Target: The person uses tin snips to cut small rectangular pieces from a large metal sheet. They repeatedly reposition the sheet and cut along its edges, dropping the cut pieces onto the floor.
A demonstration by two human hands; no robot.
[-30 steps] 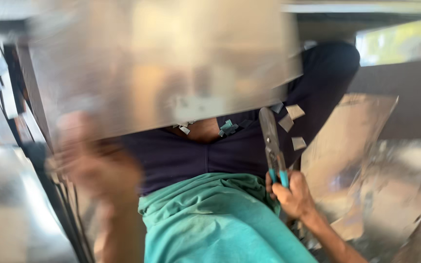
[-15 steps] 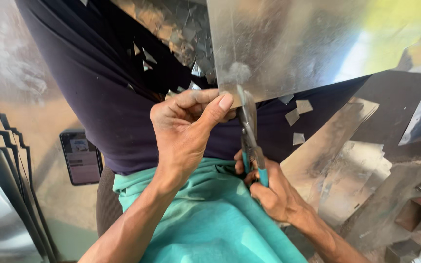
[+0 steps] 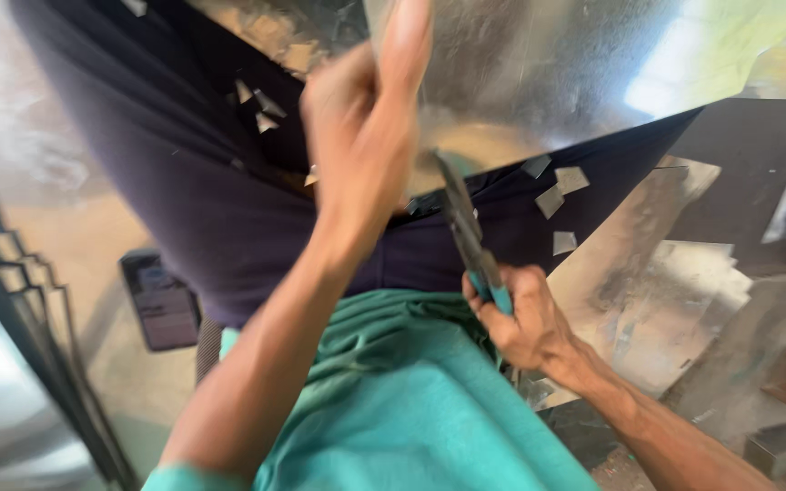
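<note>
Starting at the far left, I see a stack of thin metal sheets (image 3: 11,300) standing on edge, and just right of it a small dark device (image 3: 160,300) lying on the floor. Next comes my left hand (image 3: 366,118), raised and blurred; its fingers are closed on the lower left edge of a large shiny metal sheet (image 3: 575,64), which is held up in front of me across the top of the view. Below that hand, my lap is covered by a dark cloth (image 3: 220,209) and a teal garment (image 3: 393,391), with small metal offcuts (image 3: 561,186) scattered on the dark cloth. Further right, my right hand (image 3: 525,318) is clenched around the teal handles of tin snips (image 3: 466,232), whose blades point up and meet the bottom edge of the sheet. At the far right, more cut sheet pieces (image 3: 657,300) lie on the floor.
</note>
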